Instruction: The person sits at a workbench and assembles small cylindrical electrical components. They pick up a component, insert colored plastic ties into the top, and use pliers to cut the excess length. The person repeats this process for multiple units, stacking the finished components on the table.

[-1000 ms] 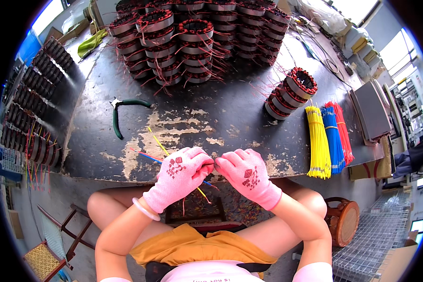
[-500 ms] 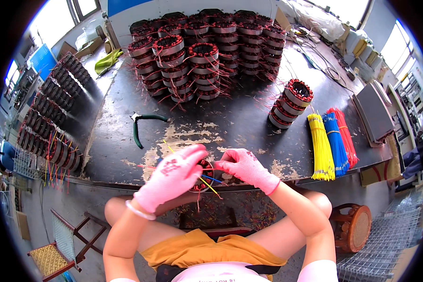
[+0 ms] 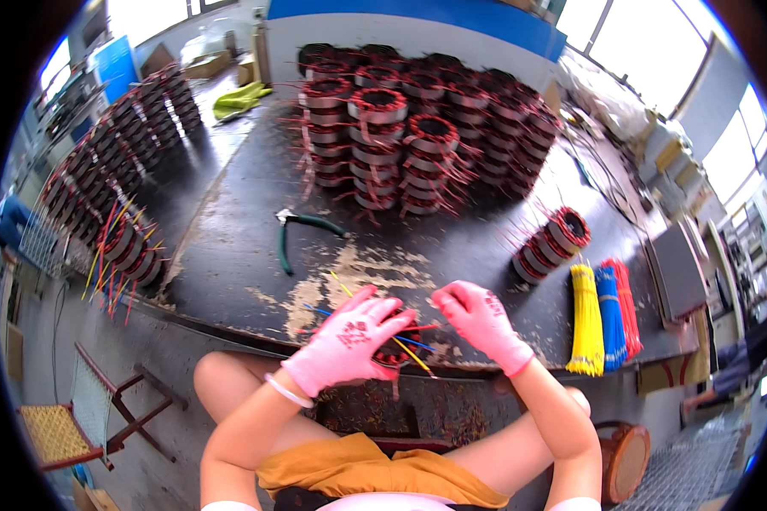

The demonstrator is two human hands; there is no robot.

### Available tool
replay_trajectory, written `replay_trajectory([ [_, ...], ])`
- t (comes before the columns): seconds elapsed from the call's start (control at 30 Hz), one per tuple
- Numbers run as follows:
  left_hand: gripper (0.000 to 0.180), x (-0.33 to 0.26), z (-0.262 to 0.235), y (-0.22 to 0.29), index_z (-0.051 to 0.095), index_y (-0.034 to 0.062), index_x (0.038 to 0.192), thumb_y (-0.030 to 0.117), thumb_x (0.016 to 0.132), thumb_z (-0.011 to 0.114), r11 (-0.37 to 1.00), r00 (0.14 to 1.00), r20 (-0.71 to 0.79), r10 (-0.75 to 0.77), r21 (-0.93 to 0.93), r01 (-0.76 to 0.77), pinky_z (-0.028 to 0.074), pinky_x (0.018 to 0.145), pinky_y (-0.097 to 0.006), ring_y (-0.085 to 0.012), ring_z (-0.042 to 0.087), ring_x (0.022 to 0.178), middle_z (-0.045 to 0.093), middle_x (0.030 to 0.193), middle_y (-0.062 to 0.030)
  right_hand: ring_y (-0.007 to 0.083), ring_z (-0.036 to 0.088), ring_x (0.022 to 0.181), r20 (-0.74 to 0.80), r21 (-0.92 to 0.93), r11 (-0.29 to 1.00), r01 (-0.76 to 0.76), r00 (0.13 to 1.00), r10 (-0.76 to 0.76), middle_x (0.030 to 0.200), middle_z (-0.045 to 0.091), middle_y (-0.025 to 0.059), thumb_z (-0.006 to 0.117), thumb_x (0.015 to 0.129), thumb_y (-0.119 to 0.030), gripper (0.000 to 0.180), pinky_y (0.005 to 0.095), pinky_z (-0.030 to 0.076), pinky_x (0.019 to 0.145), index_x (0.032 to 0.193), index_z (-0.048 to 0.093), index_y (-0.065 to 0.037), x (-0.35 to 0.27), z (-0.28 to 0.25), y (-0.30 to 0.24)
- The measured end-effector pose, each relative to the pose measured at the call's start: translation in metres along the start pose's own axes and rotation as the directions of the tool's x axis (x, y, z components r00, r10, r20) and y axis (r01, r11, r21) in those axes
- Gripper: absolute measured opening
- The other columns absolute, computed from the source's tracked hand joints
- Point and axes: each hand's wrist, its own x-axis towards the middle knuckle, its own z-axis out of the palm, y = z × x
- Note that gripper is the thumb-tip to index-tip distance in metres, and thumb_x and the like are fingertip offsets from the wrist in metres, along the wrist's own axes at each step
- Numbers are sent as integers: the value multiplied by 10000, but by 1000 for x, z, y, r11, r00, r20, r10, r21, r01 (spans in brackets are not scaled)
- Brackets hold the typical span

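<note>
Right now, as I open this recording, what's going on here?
Someone's pink-gloved left hand partly covers a wound ring at the near edge of the table, with loose coloured wires across it. The right hand is to its right, fingers bunched; whether it grips anything is unclear. Green-handled pliers lie beyond.

Grey Metal, Smooth Plastic, Worn Finish

Left of the pliers point(image 3: 285, 250), the dark surface point(image 3: 222, 255) has a sheen; right of them, it flakes into rough, dull patches. Their head is bare metal, their handles smooth and plastic-looking. Beyond them, stacked rings point(image 3: 377, 156) show grey metal bands. Below and right of them, matt pink cloth covers the left hand point(image 3: 348, 339) and right hand point(image 3: 479, 320).
</note>
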Motion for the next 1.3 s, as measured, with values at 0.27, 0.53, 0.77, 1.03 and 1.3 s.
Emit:
replay_trajectory([
  [0.27, 853, -8, 40, 7, 476, 88, 1486, 539, 807, 726, 971, 972, -32, -233, 54, 235, 293, 1187, -520, -418, 426, 1384, 493, 1463, -215, 365, 626, 1098, 259, -663, 701, 264, 959, -116, 1161, 619, 234, 480, 921, -737, 887, 448, 504, 906, 1203, 563, 100, 106, 125, -115],
  [0.53, 739, -8, 65, 4, 441, 81, 1495, 442, 890, 663, 983, 957, -236, -167, 28, 179, 338, 1128, -521, -375, 466, 1338, 517, 1443, -164, 315, 574, 1205, 224, -854, 516, 73, 945, 238, 1316, 557, 206, 589, 674, -929, 1283, 463, 489, 969, 1390, 438, 125, 176, 194, -149],
  [0.77, 718, 4, 38, 9, 529, 52, 1390, 464, 835, 721, 989, 958, -247, -148, -13, 150, 339, 1149, -499, -357, 491, 1317, 569, 1324, -173, 297, 660, 1146, 274, -359, 927, -108, 937, 215, 1200, 680, 181, 730, 749, -648, 857, 378, 516, 971, 1257, 636, 36, 190, 150, -104],
  [1.03, 886, -2, 59, 4, 511, 24, 1330, 642, 727, 712, 983, 940, -330, -88, 125, 136, 280, 1193, -479, -343, 433, 1339, 505, 1388, -161, 299, 675, 961, 488, 844, 241, -479, 873, 24, 1089, 684, 137, 546, 1029, -351, 445, 470, 554, 840, 1312, 561, -8, 48, 42, -45],
  [1.3, 913, -5, 67, 14, 542, 9, 1327, 479, 610, 853, 981, 941, -282, -188, -16, 192, 276, 1179, -499, -373, 472, 1290, 535, 1304, -197, 233, 601, 984, 362, 877, 321, -359, 931, 53, 967, 630, 56, 568, 989, -145, 101, 526, 431, 1088, 894, 569, -110, -60, -15, 38],
])
